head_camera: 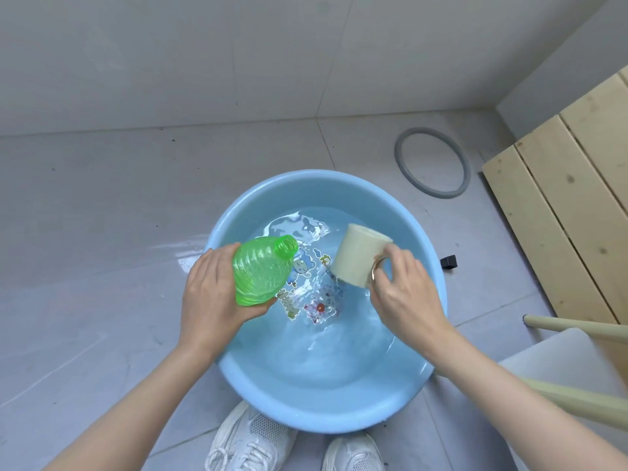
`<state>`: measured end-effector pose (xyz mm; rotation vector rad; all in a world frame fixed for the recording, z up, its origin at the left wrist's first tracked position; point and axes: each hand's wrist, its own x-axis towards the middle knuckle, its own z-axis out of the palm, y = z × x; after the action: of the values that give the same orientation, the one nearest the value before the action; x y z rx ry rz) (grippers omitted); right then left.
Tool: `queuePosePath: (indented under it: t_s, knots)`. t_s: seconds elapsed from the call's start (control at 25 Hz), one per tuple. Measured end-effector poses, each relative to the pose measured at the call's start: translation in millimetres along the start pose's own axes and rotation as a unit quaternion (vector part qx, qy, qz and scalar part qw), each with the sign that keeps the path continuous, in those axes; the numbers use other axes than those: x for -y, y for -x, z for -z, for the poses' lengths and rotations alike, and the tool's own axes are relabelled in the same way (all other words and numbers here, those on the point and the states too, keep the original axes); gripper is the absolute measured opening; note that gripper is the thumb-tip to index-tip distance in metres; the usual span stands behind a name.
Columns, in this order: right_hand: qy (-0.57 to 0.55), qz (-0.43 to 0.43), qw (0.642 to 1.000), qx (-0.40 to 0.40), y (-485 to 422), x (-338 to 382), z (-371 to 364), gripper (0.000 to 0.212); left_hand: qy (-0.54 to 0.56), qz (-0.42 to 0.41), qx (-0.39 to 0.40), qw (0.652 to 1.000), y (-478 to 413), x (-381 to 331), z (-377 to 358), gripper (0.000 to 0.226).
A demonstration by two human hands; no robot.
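Observation:
A light blue basin [390, 407] on the tiled floor holds rippling water, with cartoon prints showing on its bottom. My left hand [212, 295] grips the base of a clear green ribbed bottle [263, 268], which is uncapped and tilted with its neck up and to the right over the water. My right hand [404, 290] holds a cream mug [356, 254] by its gold handle. The mug is tilted, its lower edge touching the water at the basin's right side.
A grey ring [433, 163] lies on the floor beyond the basin. A small black object [448, 262] sits by the basin's right rim. Wooden slats [574, 198] stand at the right, a white stool [564, 365] at the lower right. My white shoes [251, 443] are below the basin.

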<state>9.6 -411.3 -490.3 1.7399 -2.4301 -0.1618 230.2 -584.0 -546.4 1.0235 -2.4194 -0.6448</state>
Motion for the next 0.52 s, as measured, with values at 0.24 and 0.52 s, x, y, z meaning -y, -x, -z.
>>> queuePosePath:
  t_s: [0.24, 0.52]
  knots:
    - [-0.001, -0.095, 0.995, 0.040, -44, -12, 10, 0.029, 0.010, -0.004, -0.007, 1.000, 0, 2, -1, 0.085]
    - [0.038, -0.160, 0.971, 0.173, -59, 7, -14, 0.026, 0.016, -0.014, -0.008, 1.000, 1, 4, -2, 0.083]
